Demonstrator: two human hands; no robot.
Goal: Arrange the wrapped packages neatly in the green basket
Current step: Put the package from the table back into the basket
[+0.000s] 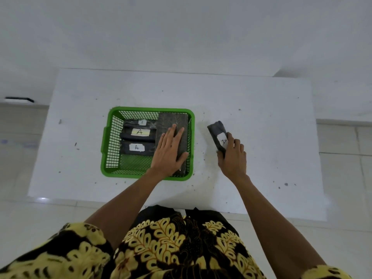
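The green basket sits at the centre of the white counter, holding three small labelled packages stacked along its left half and one long package along its right wall. The left hand lies flat and spread on that long package, pressing it into place. The right hand is clamped on a last small package right of the basket, its far end raised. Next, it likely goes in the free near-left corner. The wrist hides the long package's near end.
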